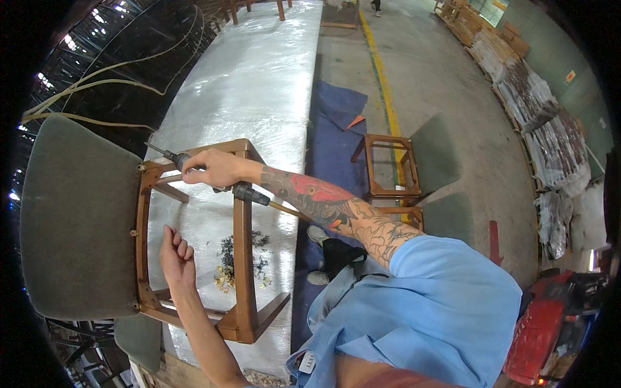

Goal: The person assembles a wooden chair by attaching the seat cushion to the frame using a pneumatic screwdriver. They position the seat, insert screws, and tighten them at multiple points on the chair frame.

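A brown wooden chair frame (242,239) lies on its side on a long bench wrapped in clear plastic (259,84). Its grey-green padded back (77,220) faces left. My right hand (210,169) grips a pneumatic screwdriver (249,194), and the tool's bit points at the upper left corner of the frame. My left hand (176,255) rests inside the frame opening, its fingers curled, close to the left rail. Whether it holds a small part is hidden. A pile of dark and brass screws (236,262) lies on the bench within the frame.
Another wooden chair frame with a grey back (394,168) stands on the concrete floor to the right. A blue cloth (339,110) lies beside the bench. Stacks of wrapped goods (537,110) line the right wall. Air hoses (97,84) run at upper left. A red machine (550,330) sits at lower right.
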The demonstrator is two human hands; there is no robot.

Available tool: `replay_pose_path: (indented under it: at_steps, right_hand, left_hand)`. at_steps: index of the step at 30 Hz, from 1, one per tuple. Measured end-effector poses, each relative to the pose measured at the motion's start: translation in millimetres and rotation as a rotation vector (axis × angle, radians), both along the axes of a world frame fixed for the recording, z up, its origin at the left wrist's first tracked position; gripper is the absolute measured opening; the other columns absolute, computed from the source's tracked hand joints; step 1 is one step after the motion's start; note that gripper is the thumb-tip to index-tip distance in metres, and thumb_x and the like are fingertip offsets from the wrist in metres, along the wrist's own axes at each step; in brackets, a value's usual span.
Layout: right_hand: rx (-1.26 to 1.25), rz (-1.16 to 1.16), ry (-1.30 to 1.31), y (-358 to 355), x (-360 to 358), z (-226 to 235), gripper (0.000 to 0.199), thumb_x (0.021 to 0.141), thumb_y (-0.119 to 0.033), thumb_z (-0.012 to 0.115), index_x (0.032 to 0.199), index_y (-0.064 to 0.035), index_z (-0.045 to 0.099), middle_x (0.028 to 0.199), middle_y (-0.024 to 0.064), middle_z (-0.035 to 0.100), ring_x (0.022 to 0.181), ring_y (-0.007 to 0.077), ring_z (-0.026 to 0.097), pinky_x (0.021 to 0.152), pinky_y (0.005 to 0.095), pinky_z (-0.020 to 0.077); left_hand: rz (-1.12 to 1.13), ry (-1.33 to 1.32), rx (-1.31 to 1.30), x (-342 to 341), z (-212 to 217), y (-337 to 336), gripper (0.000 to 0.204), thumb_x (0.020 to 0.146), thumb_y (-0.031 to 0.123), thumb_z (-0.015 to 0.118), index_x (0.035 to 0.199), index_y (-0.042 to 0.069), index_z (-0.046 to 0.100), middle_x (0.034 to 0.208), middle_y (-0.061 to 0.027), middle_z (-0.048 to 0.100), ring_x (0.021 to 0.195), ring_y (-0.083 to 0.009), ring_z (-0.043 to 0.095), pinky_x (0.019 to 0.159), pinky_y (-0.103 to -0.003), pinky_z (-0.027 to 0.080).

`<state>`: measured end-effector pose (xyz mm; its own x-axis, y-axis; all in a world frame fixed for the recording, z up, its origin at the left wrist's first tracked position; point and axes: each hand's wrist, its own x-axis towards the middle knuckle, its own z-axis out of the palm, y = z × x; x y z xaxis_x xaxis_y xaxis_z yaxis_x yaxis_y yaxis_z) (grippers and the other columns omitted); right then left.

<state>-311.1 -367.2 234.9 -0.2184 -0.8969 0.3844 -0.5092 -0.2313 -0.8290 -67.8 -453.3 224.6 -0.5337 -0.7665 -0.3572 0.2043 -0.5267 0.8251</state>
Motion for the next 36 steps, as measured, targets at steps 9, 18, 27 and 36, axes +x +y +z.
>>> replay_pose_path:
  at_steps: [9, 18, 27, 36]
  right_hand:
    - [0.097, 0.319, -0.166, -5.0, 29.6, -7.9, 0.037, 0.095, -0.037, 0.059, 0.114, -0.0063, 0.067, 0.105, 0.0158, 0.069, 0.102, 0.0247, 0.063, 0.090, 0.0381, 0.0472]
    - [0.162, 0.436, -0.096, 12.9, 45.8, -3.7, 0.031, 0.097, -0.031, 0.057, 0.106, -0.0020, 0.065, 0.100, 0.0134, 0.069, 0.095, 0.0226, 0.063, 0.088, 0.0346, 0.0468]
    - [0.160, 0.500, -0.111, 15.7, 46.4, 0.9, 0.030, 0.097, -0.030, 0.058, 0.104, -0.0019, 0.065, 0.094, 0.0108, 0.067, 0.091, 0.0203, 0.059, 0.087, 0.0339, 0.0452]
    - [0.172, 0.517, -0.101, 8.8, 45.1, -3.8, 0.032, 0.096, -0.033, 0.058, 0.104, -0.0031, 0.066, 0.092, 0.0086, 0.067, 0.087, 0.0182, 0.059, 0.082, 0.0345, 0.0464]
  left_hand:
    - [0.278, 0.039, -0.204, -30.6, 34.7, -75.4, 0.027, 0.096, 0.034, 0.067, 0.091, 0.009, 0.060, 0.069, 0.0058, 0.043, 0.052, -0.0037, 0.031, 0.045, -0.021, 0.024]
    - [0.322, -0.007, -0.236, -30.9, -10.7, -96.9, 0.031, 0.094, 0.035, 0.069, 0.085, 0.008, 0.058, 0.070, 0.0037, 0.044, 0.051, -0.0043, 0.031, 0.044, -0.023, 0.024]
    - [0.302, 0.043, -0.172, -22.7, -13.1, -112.6, 0.032, 0.093, 0.032, 0.071, 0.082, 0.006, 0.056, 0.071, 0.0016, 0.046, 0.052, -0.0053, 0.034, 0.046, -0.023, 0.027]
    - [0.209, 0.105, -0.154, -14.7, -15.8, -126.7, 0.025, 0.095, 0.026, 0.069, 0.085, 0.006, 0.058, 0.071, 0.0020, 0.049, 0.053, -0.0049, 0.036, 0.047, -0.022, 0.029]
